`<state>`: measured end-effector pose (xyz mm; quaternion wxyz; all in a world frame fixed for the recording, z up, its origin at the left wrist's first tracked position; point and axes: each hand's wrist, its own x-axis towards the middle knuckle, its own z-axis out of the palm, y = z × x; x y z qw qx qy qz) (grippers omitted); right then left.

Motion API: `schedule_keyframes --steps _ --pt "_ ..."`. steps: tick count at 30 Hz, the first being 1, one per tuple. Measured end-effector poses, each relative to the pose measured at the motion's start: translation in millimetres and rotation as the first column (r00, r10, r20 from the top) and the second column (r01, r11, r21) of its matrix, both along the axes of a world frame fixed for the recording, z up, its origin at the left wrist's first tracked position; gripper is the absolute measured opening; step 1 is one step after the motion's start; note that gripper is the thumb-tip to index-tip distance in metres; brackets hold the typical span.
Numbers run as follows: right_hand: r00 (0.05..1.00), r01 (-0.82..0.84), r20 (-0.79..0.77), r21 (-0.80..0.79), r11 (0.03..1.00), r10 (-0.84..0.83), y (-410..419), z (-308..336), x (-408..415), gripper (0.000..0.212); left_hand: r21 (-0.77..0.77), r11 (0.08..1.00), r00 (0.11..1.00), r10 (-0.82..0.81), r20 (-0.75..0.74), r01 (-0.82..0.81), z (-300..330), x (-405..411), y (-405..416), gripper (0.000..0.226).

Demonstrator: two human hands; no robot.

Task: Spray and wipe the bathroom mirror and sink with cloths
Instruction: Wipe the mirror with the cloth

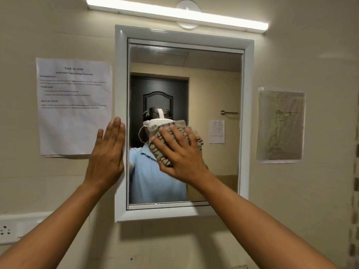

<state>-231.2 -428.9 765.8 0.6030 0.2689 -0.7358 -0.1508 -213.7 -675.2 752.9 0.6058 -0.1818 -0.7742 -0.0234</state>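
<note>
A mirror [213, 84] in a white frame [121, 74] hangs on the beige wall straight ahead. My right hand [179, 154] presses a beige cloth with dark stripes [197, 137] flat against the glass near its middle, fingers spread and straight. My left hand [108, 152] rests flat on the frame's left edge and the wall beside it, fingers straight and together. The glass reflects a person in a light blue shirt and a dark door behind. No sink or spray bottle is in view.
A printed task sheet [73, 105] is taped to the wall left of the mirror. A drawing in a plastic sleeve [280, 125] hangs to the right. A tube light [174, 14] runs above. A white socket plate [7, 229] sits low on the left wall.
</note>
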Motion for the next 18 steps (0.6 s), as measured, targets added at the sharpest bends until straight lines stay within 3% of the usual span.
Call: schedule_keyframes --steps 8,13,18 --pt "0.998 0.065 -0.002 -0.309 0.949 -0.069 96.8 38.3 -8.8 0.065 0.027 0.998 0.999 0.053 -0.013 -0.052 -6.6 -3.9 3.9 0.071" --pt "0.999 0.039 0.027 -0.475 0.879 -0.030 106.4 5.8 -6.6 0.066 0.026 0.997 0.998 0.067 0.006 -0.068 -9.3 -1.6 4.5 0.075" --pt "0.994 0.091 0.101 -0.541 0.836 -0.043 105.7 -58.0 -0.7 0.071 0.028 0.996 0.997 0.081 0.012 -0.082 -14.9 0.9 6.2 0.076"
